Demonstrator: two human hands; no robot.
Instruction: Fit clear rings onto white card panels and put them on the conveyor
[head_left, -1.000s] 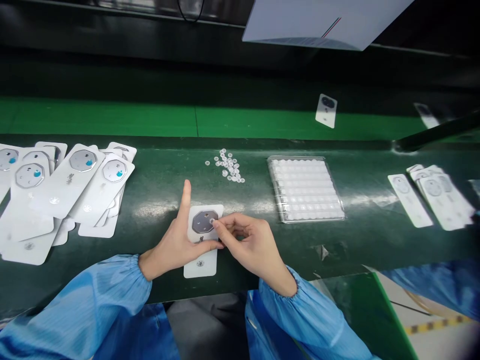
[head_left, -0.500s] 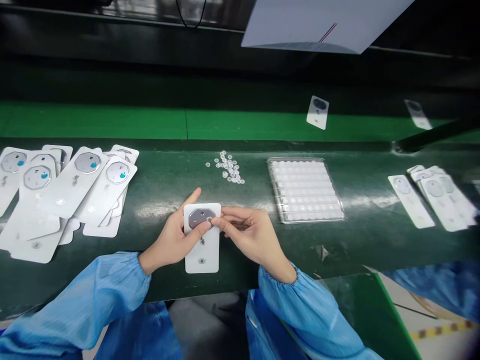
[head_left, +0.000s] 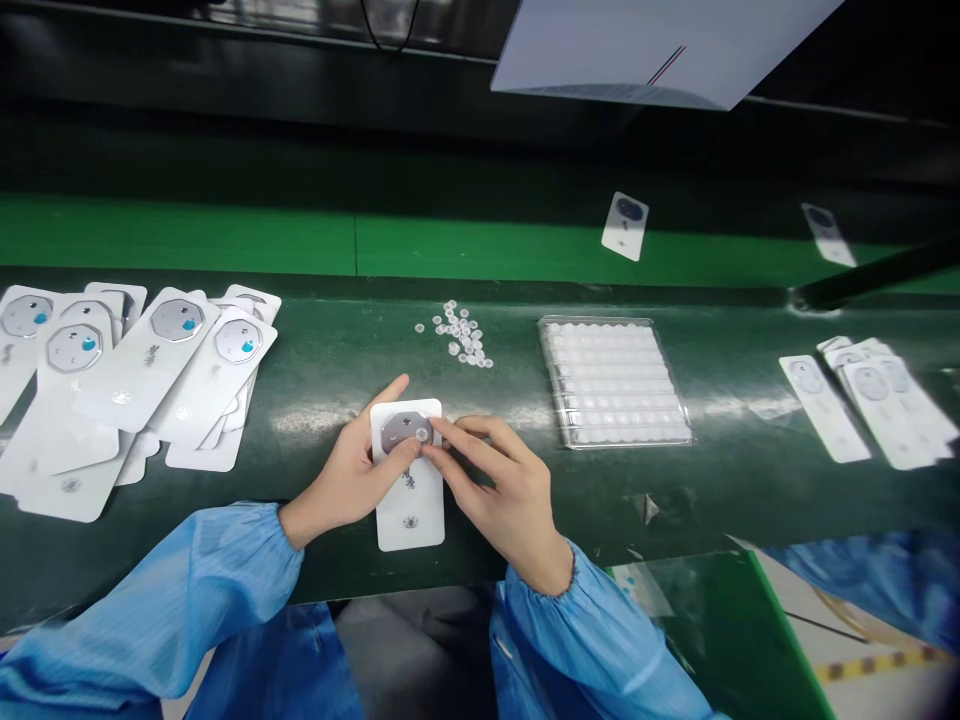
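Observation:
My left hand (head_left: 358, 468) is closed on a white card (head_left: 411, 510), its thumb lying over the front. The card has a grey octagonal panel (head_left: 397, 430) near its top and small dark print below. A small clear round disc (head_left: 422, 435) sits at the panel's right side, beside my left thumb tip. My right hand (head_left: 510, 490) pinches at that disc, thumb below and index finger above, against the card's right edge; its other fingers are curled. Beyond the hands lies a loose heap of similar clear discs (head_left: 469, 340) on the green bench.
A clear tray (head_left: 615, 385) with rows of white round pieces stands to the right. Overlapping white cards (head_left: 154, 365) lie at left, and another stack (head_left: 881, 400) at far right. A white panel (head_left: 645, 50) overhangs the back. A dark bar (head_left: 870, 280) crosses at right.
My right index finger has shifted up along the card's edge, and the right hand has turned and lowered slightly. The clear disc now shows more plainly on the panel. My left hand keeps its hold.

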